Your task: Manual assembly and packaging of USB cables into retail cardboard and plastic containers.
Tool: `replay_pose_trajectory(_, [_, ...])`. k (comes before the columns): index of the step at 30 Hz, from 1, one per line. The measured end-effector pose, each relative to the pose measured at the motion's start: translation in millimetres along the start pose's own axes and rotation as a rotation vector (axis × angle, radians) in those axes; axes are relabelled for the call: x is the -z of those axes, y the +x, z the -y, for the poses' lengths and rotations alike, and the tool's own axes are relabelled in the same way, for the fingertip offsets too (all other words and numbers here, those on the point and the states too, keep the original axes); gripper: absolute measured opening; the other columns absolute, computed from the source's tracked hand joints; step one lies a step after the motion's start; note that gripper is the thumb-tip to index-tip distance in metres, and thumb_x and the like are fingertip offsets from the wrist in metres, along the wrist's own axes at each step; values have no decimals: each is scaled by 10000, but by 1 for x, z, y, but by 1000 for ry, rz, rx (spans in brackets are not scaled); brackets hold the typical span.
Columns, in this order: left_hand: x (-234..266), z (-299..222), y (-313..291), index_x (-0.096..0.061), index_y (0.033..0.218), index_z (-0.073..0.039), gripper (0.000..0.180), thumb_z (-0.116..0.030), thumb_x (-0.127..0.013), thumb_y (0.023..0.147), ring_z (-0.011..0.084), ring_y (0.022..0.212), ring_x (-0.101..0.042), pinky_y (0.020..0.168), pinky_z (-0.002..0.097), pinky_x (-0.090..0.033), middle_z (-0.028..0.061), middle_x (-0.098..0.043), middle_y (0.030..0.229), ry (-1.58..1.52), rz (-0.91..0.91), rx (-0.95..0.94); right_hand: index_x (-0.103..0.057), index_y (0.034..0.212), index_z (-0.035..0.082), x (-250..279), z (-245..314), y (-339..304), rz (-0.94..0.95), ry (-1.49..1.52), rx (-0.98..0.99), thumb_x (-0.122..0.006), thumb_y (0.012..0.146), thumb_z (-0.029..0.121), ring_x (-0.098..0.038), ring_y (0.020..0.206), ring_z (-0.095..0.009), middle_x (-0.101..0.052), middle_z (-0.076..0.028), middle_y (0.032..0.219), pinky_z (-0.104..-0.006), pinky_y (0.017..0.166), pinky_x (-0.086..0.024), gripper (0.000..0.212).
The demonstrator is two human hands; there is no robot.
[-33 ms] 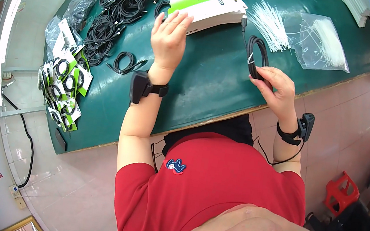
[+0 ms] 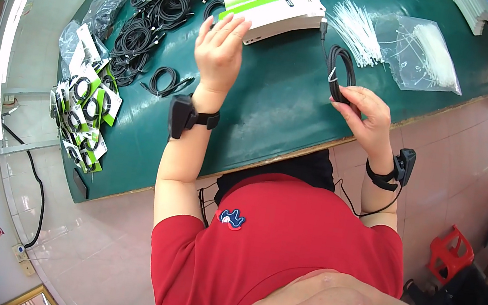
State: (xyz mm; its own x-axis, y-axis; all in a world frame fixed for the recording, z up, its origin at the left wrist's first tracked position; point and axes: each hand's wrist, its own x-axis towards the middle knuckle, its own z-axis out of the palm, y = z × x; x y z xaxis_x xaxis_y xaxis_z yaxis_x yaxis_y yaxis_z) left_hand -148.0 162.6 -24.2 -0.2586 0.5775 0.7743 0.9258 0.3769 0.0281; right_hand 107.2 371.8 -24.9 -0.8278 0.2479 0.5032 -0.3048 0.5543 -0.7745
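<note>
My right hand (image 2: 366, 115) pinches a coiled black cable (image 2: 341, 72), bound with a white tie, above the table's near right part. One plug of that cable sticks up from the coil, close to the stack's right end. My left hand (image 2: 219, 52) is raised with its fingers stretched out, back of the hand showing. Its fingertips are at the left end of a stack of white and green cards (image 2: 277, 7); whether they touch it I cannot tell. A single coiled cable (image 2: 166, 82) lies on the table left of my left wrist.
The green table (image 2: 262, 111) bears a heap of coiled cables (image 2: 142, 32) at the left. Carded cables (image 2: 84, 111) pile up at its left edge. White cable ties (image 2: 354, 34) lie loose beside a clear bag of ties (image 2: 434, 61). A red stool (image 2: 451, 253) stands at the right.
My left hand has shifted very slightly to the left. The coiled cable in my right hand has barely moved.
</note>
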Motion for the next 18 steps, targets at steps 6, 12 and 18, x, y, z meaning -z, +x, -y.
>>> replay_pose_trajectory(6, [79,-30,-34,-759,1021,-97,257,12,-742,789,269,1076,-710,1001,456,-516,65,-743,1098,-25,23,22,-719,1133,-13,0,9,7,-94,-41,34,-772,831,-51,-665,741,-145,-753,-102,958,-250,589,-473,309])
replay_pose_trajectory(12, [118,-93,-105,-727,952,-75,231,15,-744,741,281,1030,-702,971,448,-529,88,-715,1073,-248,254,204,-724,1097,8,-43,34,32,239,-159,128,-772,831,48,-633,736,-220,-728,-76,905,-325,648,-499,273])
replay_pose_trajectory(18, [117,-124,-126,-718,949,-79,245,25,-740,728,281,1010,-691,948,464,-548,104,-684,1140,-218,154,258,-719,1040,46,-104,47,11,553,-195,209,-758,821,101,-626,803,-282,-691,-64,895,-397,727,-523,230])
